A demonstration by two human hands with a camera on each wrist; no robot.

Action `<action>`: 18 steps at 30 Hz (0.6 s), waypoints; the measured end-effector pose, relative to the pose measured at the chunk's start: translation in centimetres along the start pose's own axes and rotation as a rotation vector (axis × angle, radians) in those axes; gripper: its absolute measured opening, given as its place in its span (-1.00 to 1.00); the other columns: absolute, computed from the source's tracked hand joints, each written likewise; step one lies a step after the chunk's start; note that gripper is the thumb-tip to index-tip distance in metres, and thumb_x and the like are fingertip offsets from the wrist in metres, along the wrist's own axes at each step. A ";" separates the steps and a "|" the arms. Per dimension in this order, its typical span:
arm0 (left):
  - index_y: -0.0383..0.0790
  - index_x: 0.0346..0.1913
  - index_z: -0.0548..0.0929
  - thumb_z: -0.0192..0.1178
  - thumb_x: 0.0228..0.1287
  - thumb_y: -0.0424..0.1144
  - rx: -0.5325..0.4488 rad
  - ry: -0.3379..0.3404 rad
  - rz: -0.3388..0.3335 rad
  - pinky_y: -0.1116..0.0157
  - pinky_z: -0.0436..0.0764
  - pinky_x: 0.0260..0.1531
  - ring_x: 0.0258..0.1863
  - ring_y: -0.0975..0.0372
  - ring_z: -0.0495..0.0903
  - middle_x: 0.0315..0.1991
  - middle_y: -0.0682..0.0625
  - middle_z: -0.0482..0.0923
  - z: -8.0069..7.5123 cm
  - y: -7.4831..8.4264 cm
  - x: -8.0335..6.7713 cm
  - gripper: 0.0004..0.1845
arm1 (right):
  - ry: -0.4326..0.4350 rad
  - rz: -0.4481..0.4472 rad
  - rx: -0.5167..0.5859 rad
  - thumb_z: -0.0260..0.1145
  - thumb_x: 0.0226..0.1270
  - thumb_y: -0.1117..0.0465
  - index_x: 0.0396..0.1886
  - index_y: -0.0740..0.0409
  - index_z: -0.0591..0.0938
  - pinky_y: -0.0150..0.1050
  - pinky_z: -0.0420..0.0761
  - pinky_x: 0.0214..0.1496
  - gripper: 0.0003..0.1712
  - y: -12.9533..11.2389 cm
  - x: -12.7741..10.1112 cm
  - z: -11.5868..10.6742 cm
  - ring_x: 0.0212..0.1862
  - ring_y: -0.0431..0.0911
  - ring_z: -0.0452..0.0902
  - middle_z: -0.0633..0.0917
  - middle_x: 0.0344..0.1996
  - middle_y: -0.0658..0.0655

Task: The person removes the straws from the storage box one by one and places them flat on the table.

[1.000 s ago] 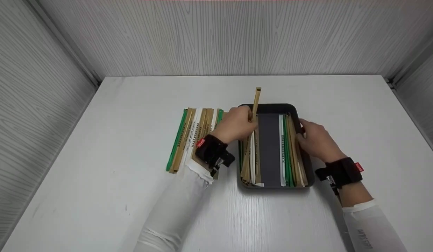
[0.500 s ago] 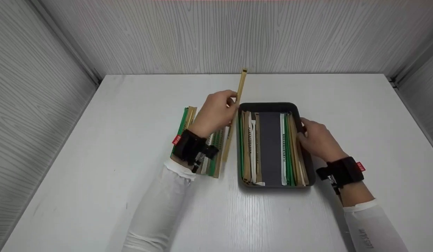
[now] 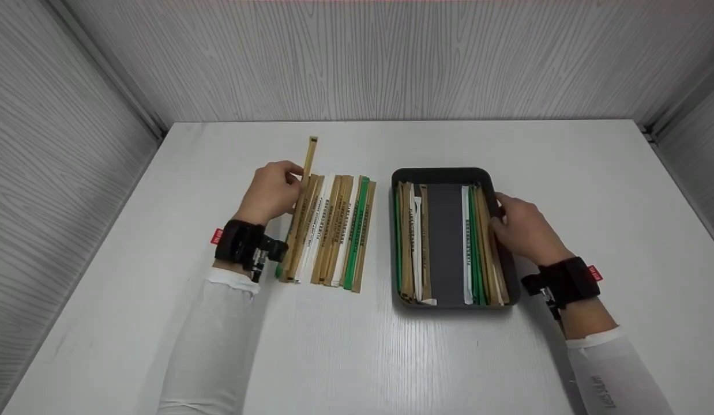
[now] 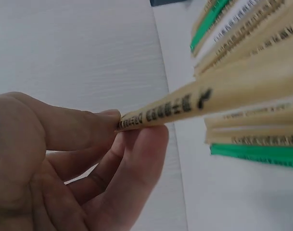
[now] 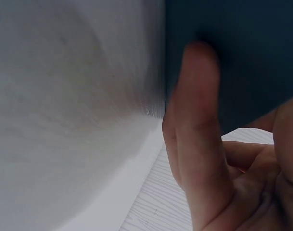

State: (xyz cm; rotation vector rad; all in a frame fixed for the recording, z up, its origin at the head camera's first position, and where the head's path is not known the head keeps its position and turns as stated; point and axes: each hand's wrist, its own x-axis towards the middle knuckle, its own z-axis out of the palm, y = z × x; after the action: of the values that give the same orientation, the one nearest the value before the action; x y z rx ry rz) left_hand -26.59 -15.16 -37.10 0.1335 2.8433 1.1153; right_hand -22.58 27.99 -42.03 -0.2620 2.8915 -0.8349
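Tan packet (image 3: 307, 173) sits in the left hand (image 3: 271, 192), pinched betw. thumb and fingertips (image 4: 136, 144) near its mid-length; far end sticks out past the hand toward the back wall, near end runs down over the left edge of the row of packets (image 3: 334, 230) on the tabletop (image 3: 357, 357). Left wrist view: packet end w/ dark print is gripped at the fingertips, other fingers loosely curled under it, row fanned out just beyond. Can't tell if the held packet touches the row or hangs just above it. Row = tan, white and green packets side by side, lengthwise, just left of the tray (image 3: 443, 174), a narrow gap of tabletop betw. them. Right hand (image 3: 521, 227) is at the tray's right wall, fingers curled over the rim, thumb side against the outer wall; right wrist view shows a finger pressed on the dark wall. Tray holds more packets in two bunches, left and right, w/ bare dark floor down the middle.
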 end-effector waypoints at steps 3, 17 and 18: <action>-0.42 0.34 0.53 0.06 0.57 -0.31 -0.011 -0.029 -0.052 0.31 0.73 -0.40 -0.24 0.04 0.71 -0.02 -0.29 0.65 -0.5 -1.9 0.0 -0.59 | 0.006 0.001 -0.014 0.07 0.57 0.33 0.53 0.52 0.22 0.00 0.64 -0.16 -0.36 0.0 0.0 0.0 -0.12 0.15 0.60 0.62 0.09 0.52; -0.44 0.24 0.59 0.15 0.47 -0.37 -0.014 -0.098 -0.195 0.35 0.67 -0.40 -0.22 0.10 0.59 -0.06 -0.26 0.60 0.6 -6.1 1.0 -0.63 | -0.004 0.012 0.009 0.08 0.58 0.30 0.54 0.53 0.19 0.00 0.62 -0.14 -0.34 0.1 0.0 -0.1 -0.12 0.16 0.59 0.58 0.14 0.55; -0.44 0.24 0.60 0.15 0.48 -0.36 -0.013 -0.100 -0.199 0.35 0.66 -0.39 -0.23 0.10 0.59 -0.05 -0.26 0.60 0.7 -6.2 1.1 -0.64 | -0.003 0.010 0.009 0.08 0.58 0.31 0.54 0.53 0.20 0.00 0.62 -0.13 -0.34 0.1 0.0 -0.1 -0.11 0.16 0.59 0.58 0.14 0.55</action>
State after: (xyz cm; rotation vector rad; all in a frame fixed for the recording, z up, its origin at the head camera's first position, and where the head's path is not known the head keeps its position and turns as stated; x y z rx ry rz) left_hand -27.86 -19.07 -41.91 -0.0900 2.6906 1.0542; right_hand -22.65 28.14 -42.00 -0.2474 2.8836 -0.8449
